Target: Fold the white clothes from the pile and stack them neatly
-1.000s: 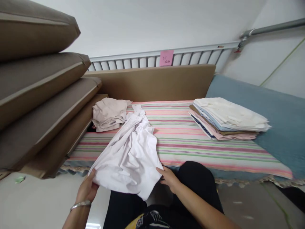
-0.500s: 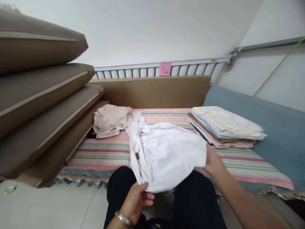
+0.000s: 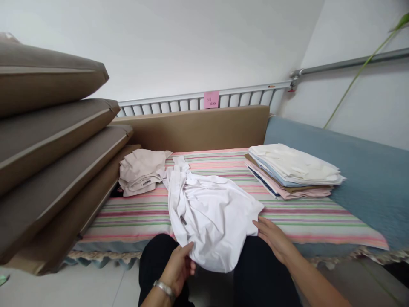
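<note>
A crumpled white shirt (image 3: 217, 217) lies across the striped bed cover, its near edge hanging over my dark-trousered knees. My left hand (image 3: 177, 266), with a silver bracelet at the wrist, pinches the shirt's lower left edge between thumb and curled fingers. On the other side, my right hand (image 3: 273, 238) has its fingers stretched out at the shirt's right edge; whether the fingertips touch the cloth I cannot tell. The shirt's bunched left part reaches toward a pale beige garment (image 3: 140, 170) with dark lettering.
At the right stands a stack of folded clothes (image 3: 294, 168), white on top. Large brown cushions (image 3: 60, 132) are piled along the left. A brown board (image 3: 198, 128) lines the back before a white radiator (image 3: 179, 104) with a pink note (image 3: 211, 99). Blue padding (image 3: 358, 170) borders the right.
My right hand has let go of the shirt's right edge and moved left and down. The raised cloth has sunk and wrinkled. My left hand stays at the lower left edge.
</note>
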Tool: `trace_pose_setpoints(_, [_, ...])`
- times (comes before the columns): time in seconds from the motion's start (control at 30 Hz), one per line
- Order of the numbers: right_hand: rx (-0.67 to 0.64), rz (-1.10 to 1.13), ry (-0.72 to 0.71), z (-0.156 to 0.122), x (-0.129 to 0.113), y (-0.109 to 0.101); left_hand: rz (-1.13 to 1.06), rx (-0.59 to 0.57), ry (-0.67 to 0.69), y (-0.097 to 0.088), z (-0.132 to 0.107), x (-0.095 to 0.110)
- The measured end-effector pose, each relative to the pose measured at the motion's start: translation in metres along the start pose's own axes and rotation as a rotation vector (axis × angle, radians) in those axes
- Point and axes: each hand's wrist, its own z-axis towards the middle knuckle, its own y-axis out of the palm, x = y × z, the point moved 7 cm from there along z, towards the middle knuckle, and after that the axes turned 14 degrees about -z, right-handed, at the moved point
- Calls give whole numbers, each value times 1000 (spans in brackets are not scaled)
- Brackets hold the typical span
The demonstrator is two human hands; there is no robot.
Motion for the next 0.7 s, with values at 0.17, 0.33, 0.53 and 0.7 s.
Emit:
trace_pose_setpoints(0.17, [-23,-96,-40,4,3,-4,-18,27,72,-9,5,13])
trace_pose_setpoints(0.33, [60,-597,-281,0,-4,-13,98,-141,93,30,-17,10])
trace_pose_setpoints(0.53, [1,-1323,-495,-18,22,5,205,-326,98,71,-44,8])
trace_pose_setpoints(0.7, [120,-1515,-500,-14,20,21,245,-417,138,93,-67,15])
